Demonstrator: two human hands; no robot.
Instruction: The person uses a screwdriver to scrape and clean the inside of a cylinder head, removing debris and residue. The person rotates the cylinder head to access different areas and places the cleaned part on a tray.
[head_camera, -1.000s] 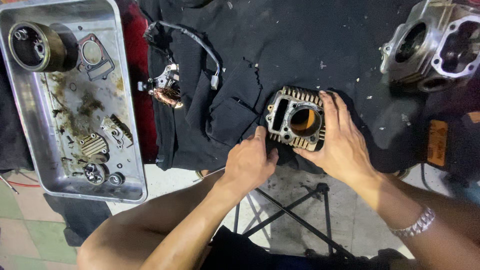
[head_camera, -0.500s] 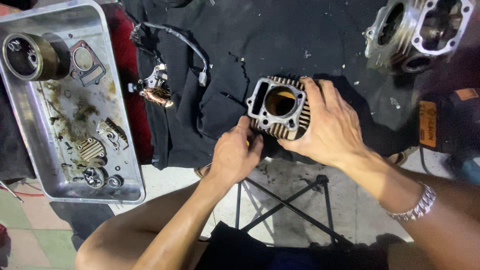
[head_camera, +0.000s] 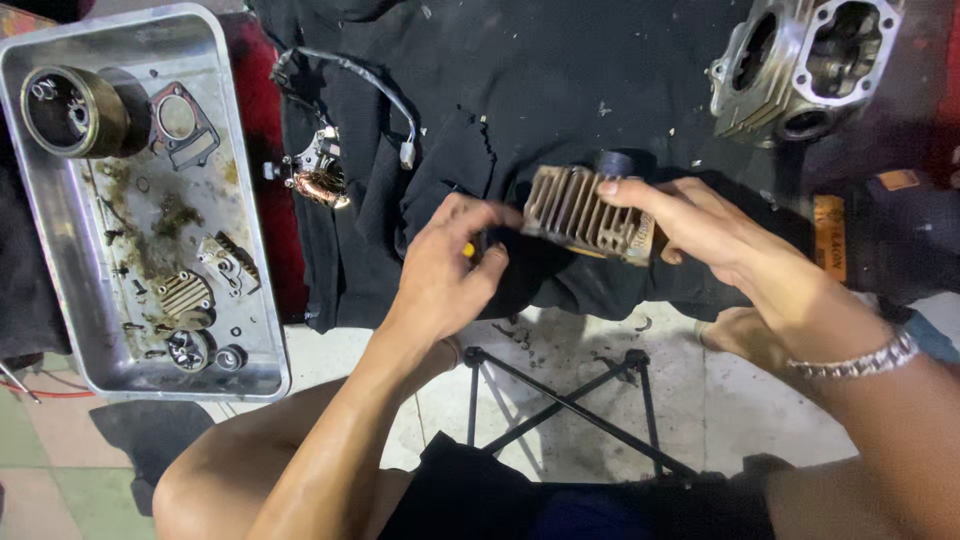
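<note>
Over black cloth (head_camera: 560, 90), both hands' grip holds one finned cylinder (head_camera: 588, 213).

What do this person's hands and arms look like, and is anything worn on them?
Both arms are bare, with no sleeves in view and no gloves. The left hand wears nothing that shows: no ring, no watch. The right hand has a silver metal link bracelet or watch band around its wrist. Fingernails are short and unpainted.
</note>
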